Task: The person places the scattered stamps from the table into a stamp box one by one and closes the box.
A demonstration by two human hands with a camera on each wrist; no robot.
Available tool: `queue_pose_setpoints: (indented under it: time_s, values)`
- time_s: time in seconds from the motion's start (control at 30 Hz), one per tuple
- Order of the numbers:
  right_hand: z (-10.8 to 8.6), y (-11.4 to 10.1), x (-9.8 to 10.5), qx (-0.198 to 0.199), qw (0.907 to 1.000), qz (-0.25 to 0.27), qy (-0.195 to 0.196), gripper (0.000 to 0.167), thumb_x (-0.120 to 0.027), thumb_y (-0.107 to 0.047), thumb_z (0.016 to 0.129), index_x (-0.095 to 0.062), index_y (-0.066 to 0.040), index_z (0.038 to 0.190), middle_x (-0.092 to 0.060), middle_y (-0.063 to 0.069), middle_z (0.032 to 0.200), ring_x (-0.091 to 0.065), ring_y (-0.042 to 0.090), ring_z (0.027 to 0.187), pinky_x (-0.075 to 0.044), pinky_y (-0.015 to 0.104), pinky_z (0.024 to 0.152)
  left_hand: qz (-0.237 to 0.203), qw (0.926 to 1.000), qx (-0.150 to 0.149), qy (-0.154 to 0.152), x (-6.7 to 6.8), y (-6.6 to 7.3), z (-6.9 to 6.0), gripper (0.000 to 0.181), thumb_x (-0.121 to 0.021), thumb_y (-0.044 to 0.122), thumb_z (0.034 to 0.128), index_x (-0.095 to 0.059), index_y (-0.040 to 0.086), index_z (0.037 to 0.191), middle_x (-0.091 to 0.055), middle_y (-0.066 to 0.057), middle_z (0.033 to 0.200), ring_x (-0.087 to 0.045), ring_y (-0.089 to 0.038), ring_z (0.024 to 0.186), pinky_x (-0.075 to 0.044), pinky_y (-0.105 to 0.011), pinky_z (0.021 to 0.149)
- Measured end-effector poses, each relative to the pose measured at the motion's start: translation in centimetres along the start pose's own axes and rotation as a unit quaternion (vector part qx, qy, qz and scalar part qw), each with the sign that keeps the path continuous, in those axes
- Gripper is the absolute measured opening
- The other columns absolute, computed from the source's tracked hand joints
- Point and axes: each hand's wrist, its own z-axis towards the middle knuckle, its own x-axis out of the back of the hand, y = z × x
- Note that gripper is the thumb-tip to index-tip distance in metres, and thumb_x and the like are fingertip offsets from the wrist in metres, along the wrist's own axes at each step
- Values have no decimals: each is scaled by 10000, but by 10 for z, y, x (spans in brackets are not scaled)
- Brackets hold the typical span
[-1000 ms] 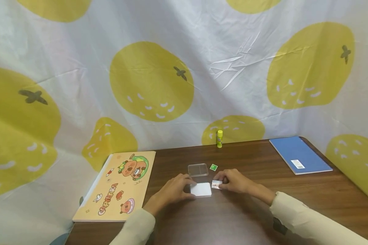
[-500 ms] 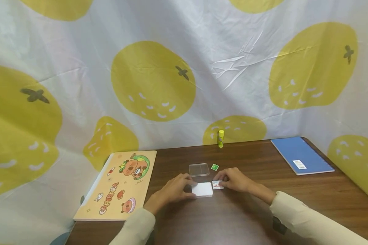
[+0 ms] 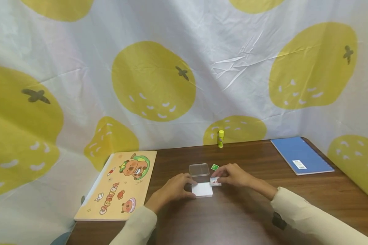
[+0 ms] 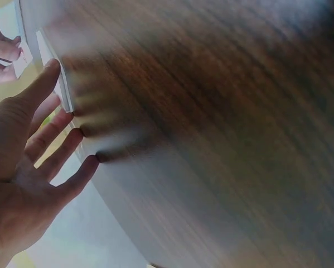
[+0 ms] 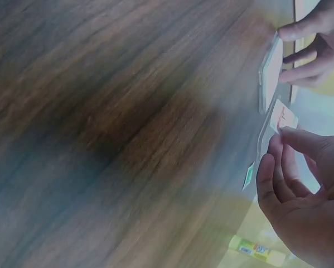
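A shallow clear case with a white filling point(image 3: 202, 189) lies flat on the table. My left hand point(image 3: 174, 189) holds its left end, thumb at the near edge and index finger at the far edge. In the left wrist view the other fingers of that left hand point(image 4: 49, 151) are spread. My right hand point(image 3: 234, 175) pinches a small stamp-like paper with red print point(image 3: 214, 181) near the case's far right corner. In the right wrist view this stamp-like paper point(image 5: 282, 116) stands out from thumb and fingertips. A green stamp-like square point(image 3: 214, 167) lies beyond the right hand.
A clear plastic lid point(image 3: 199, 169) lies just behind the case. Farther back stands a yellow-green glue stick point(image 3: 221, 139). An orange cartoon-covered pad point(image 3: 119, 187) lies at left, a blue spiral notebook point(image 3: 301, 155) at back right. A fruit-patterned curtain point(image 3: 227, 78) hangs behind the table.
My right hand has lifted slightly and moved left and away from me with the stamp-like paper, closer to the case and lid. The left hand stays at the case.
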Motion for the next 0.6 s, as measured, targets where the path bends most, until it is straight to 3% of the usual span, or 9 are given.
queue_pose_setpoints:
  time_s: [0.27,0.6]
  values:
    - [7,-10,-14,58,9995,236,-192,172,-787,-13,885,-788,-39,1055,-778,63,914,-742,137,820,-581,232,732,-15,10000,-50,-5,0,-2,3,458,-885,378,831,-778,162,1220,-698,6,1204,-642,-180,1120,-529,-387,993]
    - [14,-17,-33,173,9992,322,-151,193,-788,-31,890,-781,-29,1083,-787,79,971,-755,173,865,-589,251,759,-61,9998,136,-90,0,-4,4,467,-894,405,812,-783,185,1208,-706,30,1229,-644,-168,1136,-531,-400,998]
